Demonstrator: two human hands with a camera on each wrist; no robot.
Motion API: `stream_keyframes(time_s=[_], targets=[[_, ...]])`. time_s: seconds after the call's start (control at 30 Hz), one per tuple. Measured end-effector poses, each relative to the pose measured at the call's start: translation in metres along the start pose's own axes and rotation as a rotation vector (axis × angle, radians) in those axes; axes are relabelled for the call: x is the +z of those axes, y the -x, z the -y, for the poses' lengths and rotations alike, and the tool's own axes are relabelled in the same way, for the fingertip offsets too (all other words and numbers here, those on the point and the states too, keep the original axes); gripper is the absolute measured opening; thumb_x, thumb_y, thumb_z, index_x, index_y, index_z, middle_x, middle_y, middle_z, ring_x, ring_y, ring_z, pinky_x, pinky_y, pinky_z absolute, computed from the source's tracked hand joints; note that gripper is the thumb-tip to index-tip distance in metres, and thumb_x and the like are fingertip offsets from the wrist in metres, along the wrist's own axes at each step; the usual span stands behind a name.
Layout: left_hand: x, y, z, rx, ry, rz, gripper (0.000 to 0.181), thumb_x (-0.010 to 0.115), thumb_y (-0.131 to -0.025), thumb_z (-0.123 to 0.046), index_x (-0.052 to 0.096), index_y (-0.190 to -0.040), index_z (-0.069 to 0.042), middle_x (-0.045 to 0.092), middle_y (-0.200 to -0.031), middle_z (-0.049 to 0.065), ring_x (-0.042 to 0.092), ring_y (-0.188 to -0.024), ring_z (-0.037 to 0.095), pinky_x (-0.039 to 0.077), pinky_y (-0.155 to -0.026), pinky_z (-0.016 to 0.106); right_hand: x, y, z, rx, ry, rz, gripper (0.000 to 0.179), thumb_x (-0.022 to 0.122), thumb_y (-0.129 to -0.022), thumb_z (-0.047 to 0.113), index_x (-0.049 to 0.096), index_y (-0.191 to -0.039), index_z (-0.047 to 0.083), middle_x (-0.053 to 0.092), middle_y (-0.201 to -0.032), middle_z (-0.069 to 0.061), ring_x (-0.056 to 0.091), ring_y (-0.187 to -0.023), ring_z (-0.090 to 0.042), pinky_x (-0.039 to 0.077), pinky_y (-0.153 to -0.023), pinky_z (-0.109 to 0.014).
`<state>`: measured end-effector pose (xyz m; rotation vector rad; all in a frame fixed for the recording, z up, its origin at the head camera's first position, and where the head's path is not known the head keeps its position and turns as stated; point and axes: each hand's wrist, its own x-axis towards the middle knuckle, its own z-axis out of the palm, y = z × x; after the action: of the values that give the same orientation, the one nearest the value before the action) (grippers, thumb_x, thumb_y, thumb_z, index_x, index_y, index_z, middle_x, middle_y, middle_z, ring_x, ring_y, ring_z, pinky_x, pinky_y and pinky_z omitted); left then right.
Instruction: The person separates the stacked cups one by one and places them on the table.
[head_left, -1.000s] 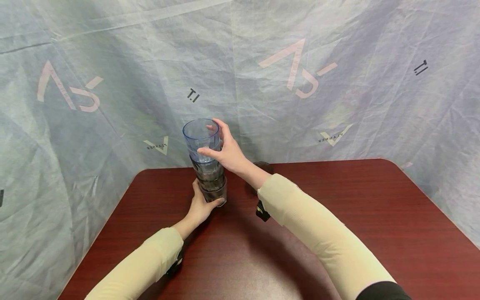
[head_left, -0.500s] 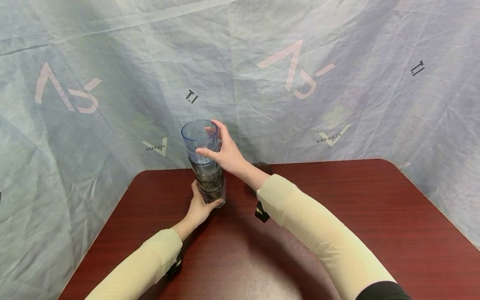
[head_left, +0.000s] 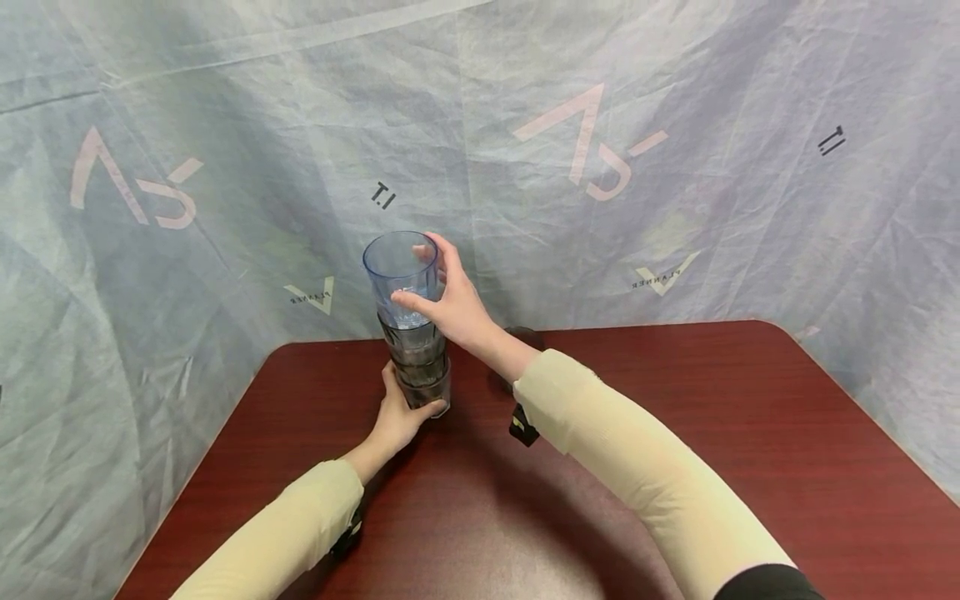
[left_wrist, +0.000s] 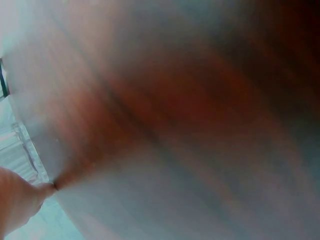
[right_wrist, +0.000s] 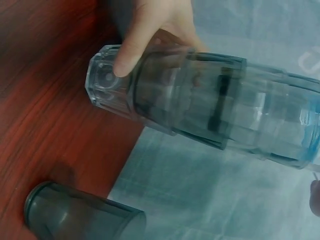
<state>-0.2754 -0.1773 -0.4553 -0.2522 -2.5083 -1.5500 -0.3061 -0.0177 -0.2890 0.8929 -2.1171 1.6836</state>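
Observation:
A stack of tumblers stands near the table's back left, with a clear one [right_wrist: 107, 82] at the bottom, smoky grey ones [head_left: 420, 360] above it and a blue-tinted tumbler [head_left: 386, 292] on top. My left hand [head_left: 396, 417] grips the stack low down, its thumb across the near side. With thumb and fingers around its right side, my right hand [head_left: 462, 310] holds the blue tumbler. Only a fingertip [right_wrist: 315, 197] of that hand shows in the right wrist view. The left wrist view is mostly blurred, with part of a hand [left_wrist: 17, 202] at its edge.
Another grey tumbler [right_wrist: 75, 212] stands on the red-brown table [head_left: 675, 417], right of the stack and partly hidden behind my right forearm. A pale printed cloth [head_left: 480, 167] hangs behind the table and along its sides.
The blue tumbler and my right hand have risen slightly over the last half second. My left hand stays around the lower stack.

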Motion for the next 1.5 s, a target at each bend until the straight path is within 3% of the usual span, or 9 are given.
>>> stream_keyframes(time_s=[0.23,0.4,0.73,1.0,1.17,1.37,1.5], targets=[[0.001,0.001,0.0,0.007,-0.003,-0.01,0.104,0.083,-0.078,-0.016,0.006,-0.147,-0.014,0.043,-0.139,0.025,0.044,-0.128,0.036,0.033,-0.104,0.051,-0.011,-0.003,0.025,-0.049,-0.106,-0.102,0.085,0.075,-0.085,0.007,0.02,-0.15,0.006,0.046,-0.143,-0.013,0.041,-0.132,-0.019,0.032,-0.107,-0.036],[0.0,0.002,0.001,-0.007,-0.011,-0.014,0.104,0.083,-0.079,-0.016,0.005,-0.148,-0.014,0.042,-0.14,0.025,0.043,-0.129,0.036,0.033,-0.105,0.051,-0.021,-0.003,0.038,-0.068,-0.161,-0.168,0.084,0.075,-0.084,0.003,0.023,-0.15,0.006,0.047,-0.142,-0.012,0.043,-0.131,-0.015,0.035,-0.105,-0.035],[-0.001,0.004,0.003,-0.029,-0.031,-0.032,0.104,0.083,-0.078,-0.017,0.006,-0.148,-0.012,0.044,-0.138,0.026,0.045,-0.126,0.038,0.035,-0.102,0.052,-0.059,0.004,0.026,-0.155,-0.125,-0.195,0.082,0.074,-0.084,-0.001,0.024,-0.148,0.003,0.048,-0.14,-0.014,0.046,-0.129,-0.017,0.037,-0.104,-0.037],[0.001,0.003,0.004,-0.017,-0.039,-0.036,0.105,0.084,-0.077,-0.016,0.007,-0.147,-0.012,0.044,-0.138,0.026,0.045,-0.126,0.038,0.034,-0.103,0.051,-0.092,0.027,0.013,-0.137,-0.052,-0.171,0.085,0.072,-0.082,-0.01,0.022,-0.149,0.003,0.044,-0.142,-0.021,0.043,-0.131,-0.027,0.036,-0.103,-0.048],[0.002,0.002,0.003,-0.012,-0.032,-0.033,0.104,0.084,-0.078,-0.017,0.007,-0.147,-0.012,0.042,-0.14,0.026,0.043,-0.128,0.038,0.033,-0.104,0.052,-0.112,0.044,0.005,-0.138,-0.016,-0.177,0.084,0.073,-0.081,-0.01,0.024,-0.148,0.004,0.045,-0.141,-0.021,0.043,-0.131,-0.023,0.037,-0.102,-0.046],[0.003,0.002,0.003,-0.005,-0.027,-0.036,0.103,0.084,-0.077,-0.016,0.007,-0.147,-0.012,0.042,-0.14,0.026,0.043,-0.128,0.038,0.033,-0.104,0.052,-0.13,0.065,-0.009,-0.08,0.018,-0.183,0.084,0.073,-0.081,-0.009,0.024,-0.148,0.006,0.045,-0.142,-0.018,0.043,-0.13,-0.02,0.034,-0.102,-0.046],[0.003,0.002,0.001,-0.006,-0.022,-0.033,0.104,0.084,-0.078,-0.015,0.007,-0.147,-0.012,0.041,-0.14,0.026,0.043,-0.128,0.038,0.033,-0.104,0.052,-0.138,0.079,-0.015,-0.03,0.052,-0.189,0.083,0.073,-0.082,-0.008,0.022,-0.147,0.002,0.044,-0.142,-0.021,0.042,-0.131,-0.026,0.034,-0.102,-0.047]])
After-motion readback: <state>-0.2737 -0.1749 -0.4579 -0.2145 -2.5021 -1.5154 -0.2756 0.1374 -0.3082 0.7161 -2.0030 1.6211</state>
